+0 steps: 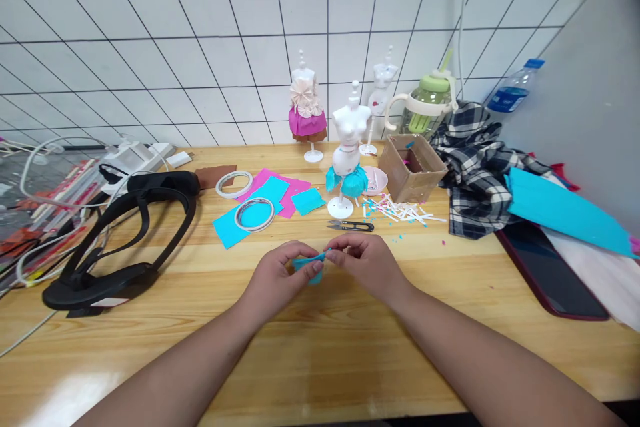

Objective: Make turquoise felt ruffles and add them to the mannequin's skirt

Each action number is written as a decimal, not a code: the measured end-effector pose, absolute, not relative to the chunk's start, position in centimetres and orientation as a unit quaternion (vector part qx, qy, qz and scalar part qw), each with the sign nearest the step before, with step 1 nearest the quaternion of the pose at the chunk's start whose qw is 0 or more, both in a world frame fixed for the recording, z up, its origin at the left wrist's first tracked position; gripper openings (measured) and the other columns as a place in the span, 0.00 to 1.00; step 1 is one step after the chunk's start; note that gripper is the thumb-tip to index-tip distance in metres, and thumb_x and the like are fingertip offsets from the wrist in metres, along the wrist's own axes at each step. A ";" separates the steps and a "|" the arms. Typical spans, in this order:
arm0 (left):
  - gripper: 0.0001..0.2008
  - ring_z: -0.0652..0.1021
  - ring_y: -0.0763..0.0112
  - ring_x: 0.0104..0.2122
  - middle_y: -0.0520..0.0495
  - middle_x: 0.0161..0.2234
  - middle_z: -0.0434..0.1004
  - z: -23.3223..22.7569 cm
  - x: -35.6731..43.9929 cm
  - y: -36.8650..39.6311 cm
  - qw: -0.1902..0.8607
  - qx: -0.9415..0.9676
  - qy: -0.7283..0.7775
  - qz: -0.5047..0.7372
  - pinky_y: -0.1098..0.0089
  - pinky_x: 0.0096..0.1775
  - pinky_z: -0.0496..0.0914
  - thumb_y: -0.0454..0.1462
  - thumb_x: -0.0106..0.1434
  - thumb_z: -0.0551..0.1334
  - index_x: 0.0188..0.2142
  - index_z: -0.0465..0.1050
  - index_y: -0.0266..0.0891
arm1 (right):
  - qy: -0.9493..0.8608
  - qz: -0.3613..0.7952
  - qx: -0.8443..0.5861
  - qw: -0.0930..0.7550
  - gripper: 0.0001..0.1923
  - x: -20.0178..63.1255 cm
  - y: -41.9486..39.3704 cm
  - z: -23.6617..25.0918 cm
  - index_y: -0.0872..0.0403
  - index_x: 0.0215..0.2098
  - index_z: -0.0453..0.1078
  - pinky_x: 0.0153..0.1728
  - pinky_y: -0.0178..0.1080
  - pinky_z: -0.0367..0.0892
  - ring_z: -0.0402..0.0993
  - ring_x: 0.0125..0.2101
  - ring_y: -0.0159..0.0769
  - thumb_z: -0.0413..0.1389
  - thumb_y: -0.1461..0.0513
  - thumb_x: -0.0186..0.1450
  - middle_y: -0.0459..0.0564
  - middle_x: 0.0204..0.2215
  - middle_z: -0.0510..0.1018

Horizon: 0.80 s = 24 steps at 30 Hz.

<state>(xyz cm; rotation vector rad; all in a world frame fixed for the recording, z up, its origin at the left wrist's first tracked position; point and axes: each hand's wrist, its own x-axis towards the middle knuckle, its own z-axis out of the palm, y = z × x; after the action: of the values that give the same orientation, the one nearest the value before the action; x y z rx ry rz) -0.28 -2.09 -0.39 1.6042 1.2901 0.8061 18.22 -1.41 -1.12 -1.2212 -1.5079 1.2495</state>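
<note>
**Both hands pinch a small blue paper scrap over the bench**

Head view: the left hand (280, 273) and the right hand (367, 263) meet low in the middle of the wooden bench (320, 347). Between them sits a small blue paper piece (310, 265), folded or gathered. The left fingers (313, 268) are clenched on its lower left part, and the right fingers pinch its upper right tip. The piece is held just above the bench top, not lying flat.

At 12 o'clock from the hands, near them, lie small black snips (351, 225). Just beyond stands a white mannequin (347, 147) with a blue paper skirt. A second mannequin (306, 107) in a pink skirt stands further back by the tiled wall.

At 11 o'clock, sheets of blue and pink paper (273, 195) lie spread out, with two tape rings (255, 213) on and beside them. At 9 o'clock, well apart, rests a black headset (125, 233).

At 1 o'clock sit a cardboard box (413, 170) and a scatter of white paper strips (400, 210). A checked cloth (475, 167) lies at 2 o'clock.
</note>
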 end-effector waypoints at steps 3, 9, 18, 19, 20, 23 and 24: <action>0.14 0.73 0.72 0.26 0.49 0.26 0.75 -0.7 -0.6 -1.8 0.565 0.552 0.515 0.334 0.72 0.30 0.66 0.47 0.57 0.65 0.31 0.74 0.37 | -0.588 0.528 -0.458 0.407 0.16 18.7 -1.2 -1.1 0.50 0.48 0.74 0.20 0.31 0.59 0.59 0.19 0.23 0.56 0.59 0.61 0.47 0.36 0.78; 0.22 0.74 0.76 0.30 0.48 0.36 0.76 -1.0 -1.1 -1.6 0.761 0.375 0.414 0.331 0.73 0.35 0.67 0.40 0.50 0.73 0.44 0.73 0.40 | -0.668 0.513 -0.354 0.406 0.17 19.0 -1.2 -0.5 0.47 0.47 0.75 0.26 0.30 0.63 0.67 0.29 0.26 0.58 0.65 0.60 0.49 0.49 0.74; 0.23 0.71 0.79 0.26 0.49 0.35 0.74 -0.7 -1.7 -1.4 0.831 0.271 0.365 0.320 0.75 0.32 0.66 0.38 0.52 0.71 0.49 0.73 0.41 | -0.626 0.547 -0.376 0.410 0.18 18.6 -1.0 -1.5 0.49 0.44 0.75 0.20 0.29 0.56 0.61 0.23 0.26 0.65 0.57 0.55 0.48 0.38 0.77; 0.24 0.71 0.80 0.26 0.49 0.35 0.74 -0.8 -1.8 -1.4 0.835 0.267 0.361 0.318 0.75 0.33 0.66 0.38 0.52 0.71 0.49 0.73 0.41 | -0.629 0.538 -0.379 0.415 0.16 18.5 -1.0 -1.6 0.50 0.42 0.76 0.20 0.29 0.56 0.61 0.23 0.25 0.65 0.57 0.55 0.48 0.37 0.76; 0.24 0.71 0.80 0.26 0.49 0.35 0.74 -0.8 -1.8 -1.4 0.839 0.264 0.358 0.312 0.75 0.33 0.66 0.38 0.52 0.72 0.49 0.73 0.42 | -0.636 0.524 -0.381 0.419 0.13 18.5 -1.0 -1.7 0.51 0.38 0.77 0.20 0.30 0.56 0.61 0.23 0.26 0.65 0.56 0.55 0.48 0.35 0.76; 0.25 0.72 0.79 0.27 0.46 0.40 0.75 -1.0 -1.8 -1.5 0.835 0.281 0.372 0.293 0.74 0.34 0.66 0.41 0.53 0.71 0.51 0.72 0.41 | -0.658 0.495 -0.378 0.423 0.08 18.5 -0.8 -1.7 0.53 0.31 0.77 0.23 0.31 0.59 0.66 0.26 0.28 0.63 0.56 0.57 0.48 0.32 0.77; 0.25 0.74 0.76 0.29 0.43 0.42 0.76 -1.0 -1.8 -1.6 0.818 0.300 0.390 0.298 0.73 0.35 0.67 0.44 0.55 0.69 0.51 0.72 0.41 | -0.664 0.493 -0.376 0.419 0.08 18.6 -0.7 -1.7 0.53 0.31 0.77 0.23 0.31 0.60 0.68 0.27 0.30 0.62 0.56 0.58 0.49 0.32 0.77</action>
<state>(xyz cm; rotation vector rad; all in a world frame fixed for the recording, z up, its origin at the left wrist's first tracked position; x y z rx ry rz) -1.79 -1.55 -0.99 0.6389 0.8307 0.6347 18.60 -0.73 -1.67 -0.9423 -1.6640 1.2362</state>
